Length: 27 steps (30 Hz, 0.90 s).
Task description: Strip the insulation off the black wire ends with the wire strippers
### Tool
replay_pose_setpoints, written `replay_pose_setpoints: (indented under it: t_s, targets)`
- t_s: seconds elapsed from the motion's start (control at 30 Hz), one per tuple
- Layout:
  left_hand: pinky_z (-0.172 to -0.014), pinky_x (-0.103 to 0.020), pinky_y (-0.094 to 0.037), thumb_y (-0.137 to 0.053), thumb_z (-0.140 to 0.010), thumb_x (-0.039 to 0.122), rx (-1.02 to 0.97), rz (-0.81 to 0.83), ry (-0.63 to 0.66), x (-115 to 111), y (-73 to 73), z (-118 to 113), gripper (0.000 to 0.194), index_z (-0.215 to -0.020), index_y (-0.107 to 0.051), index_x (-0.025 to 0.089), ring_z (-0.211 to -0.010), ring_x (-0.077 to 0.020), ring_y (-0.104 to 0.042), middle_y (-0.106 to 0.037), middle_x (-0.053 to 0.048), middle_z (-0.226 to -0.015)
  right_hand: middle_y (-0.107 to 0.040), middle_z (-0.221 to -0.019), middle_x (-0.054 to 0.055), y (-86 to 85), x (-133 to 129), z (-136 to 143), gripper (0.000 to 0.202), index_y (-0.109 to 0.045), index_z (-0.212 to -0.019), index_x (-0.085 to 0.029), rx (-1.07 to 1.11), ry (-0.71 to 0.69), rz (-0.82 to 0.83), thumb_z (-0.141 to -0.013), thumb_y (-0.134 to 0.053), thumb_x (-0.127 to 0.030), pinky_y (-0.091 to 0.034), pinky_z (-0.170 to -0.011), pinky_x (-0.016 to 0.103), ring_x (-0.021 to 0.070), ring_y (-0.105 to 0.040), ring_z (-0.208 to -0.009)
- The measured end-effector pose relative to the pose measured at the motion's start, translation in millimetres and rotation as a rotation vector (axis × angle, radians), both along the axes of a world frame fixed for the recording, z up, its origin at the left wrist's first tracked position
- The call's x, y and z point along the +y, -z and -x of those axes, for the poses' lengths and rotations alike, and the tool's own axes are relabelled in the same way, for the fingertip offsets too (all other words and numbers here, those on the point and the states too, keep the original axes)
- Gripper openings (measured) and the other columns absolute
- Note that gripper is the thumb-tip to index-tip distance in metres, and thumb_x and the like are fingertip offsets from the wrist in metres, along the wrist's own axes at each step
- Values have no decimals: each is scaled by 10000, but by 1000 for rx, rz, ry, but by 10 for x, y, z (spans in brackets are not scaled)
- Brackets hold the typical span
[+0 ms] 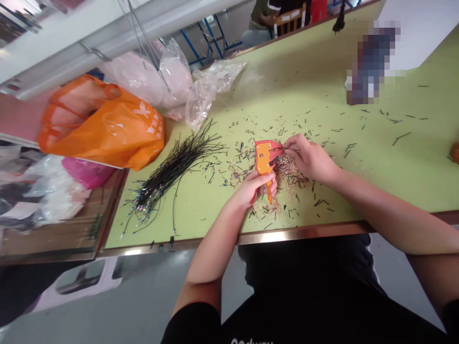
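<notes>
My left hand [251, 187] is closed round the handle of an orange and red wire stripper [264, 161], which stands upright over the table. Beside its jaws, my right hand [311, 156] pinches the end of a thin black wire [281, 149]; little of this wire shows. Under both hands lie scraps of bare copper strand [292, 171] and many short black offcuts. To the left of my left hand rests a bundle of long black wires [172, 167], with small blue and metal tips at its near end.
An orange bag [107, 126] and crumpled clear plastic bags [172, 76] occupy the left back of the green table [201, 215]. A white sheet-like object [423, 33] stands at the back right, near a hanging black plug [339, 21]. Another person [265, 16] sits beyond the far edge.
</notes>
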<state>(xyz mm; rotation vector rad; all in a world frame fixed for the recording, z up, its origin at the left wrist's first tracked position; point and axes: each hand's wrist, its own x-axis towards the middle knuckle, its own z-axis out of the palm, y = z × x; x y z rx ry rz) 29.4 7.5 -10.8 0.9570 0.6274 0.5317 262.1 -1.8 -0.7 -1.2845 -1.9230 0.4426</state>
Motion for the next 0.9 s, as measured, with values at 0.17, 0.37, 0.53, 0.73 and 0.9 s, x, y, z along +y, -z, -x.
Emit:
replay_pose_setpoints:
  t_s: [0.17, 0.37, 0.53, 0.73, 0.9]
  targets:
    - [-503, -249, -456, -856, -795, 501, 17, -26, -55, -39, -1, -77, 453, -707, -550, 180, -465, -96, -527, -531, 50, -541, -808, -981, 99, -1, 3, 9, 182, -583, -1163, -181, -7, 22, 60, -1079, -462, -288, -551, -685, 352, 222, -742, -768]
    - [-427, -221, -336, -848, -805, 578, 53, -47, -113, -96, 61, -138, 566, -611, -475, 199, -385, -51, -398, -423, 80, -472, -666, -723, 23, -4, 15, -7, 242, -648, -1036, -199, -163, 52, -5, -1082, -416, -249, -424, -554, 314, 152, -534, -549]
    - [-403, -208, -317, -820, -810, 579, 0, -7, -91, -88, 94, -164, 523, -661, -487, 203, -364, -51, -362, -404, 90, -472, -570, -664, 9, -36, 35, -10, 270, -632, -958, -204, -214, 40, -110, -1082, -392, -226, -379, -531, 308, 147, -461, -543]
    - [-455, -230, -425, -771, -819, 464, -179, 39, -115, 22, -56, 41, 356, -731, -551, 198, -434, -83, -450, -470, 55, -542, -641, -708, 31, -45, 124, -239, 294, -675, -1037, -196, -142, 91, -105, -1094, -389, -232, -409, -515, 310, 160, -522, -551]
    - [-539, -228, -503, -728, -837, 387, -347, 46, -444, 261, -230, 420, 256, -744, -577, 203, -504, -80, -488, -501, 47, -593, -683, -750, 52, -37, 227, -629, 248, -704, -1065, -191, -13, 390, -65, -1090, -484, -302, -438, -534, 332, 172, -537, -549]
